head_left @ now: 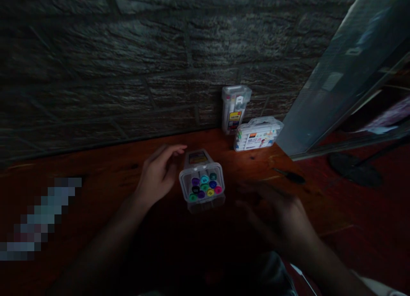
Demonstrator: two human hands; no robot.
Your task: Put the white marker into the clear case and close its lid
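Observation:
A clear plastic marker case (189, 188) lies on the wooden table with its end toward me, and the coloured, numbered ends of several markers (204, 187) show inside it. Just left of the case is my left hand (158, 173), fingers apart and holding nothing. My right hand (277, 210) hovers to the right of the case, dim and slightly blurred, its fingers stretched out with nothing in them. Neither hand appears to touch the case.
Against the brick wall (153, 74) stands a tall clear marker case (235, 110). Beside it is a flat clear case with a handle (258, 134). A dark screwdriver-like tool (292, 175) lies near the right edge of the table (109, 172). A pixelated patch covers something at left.

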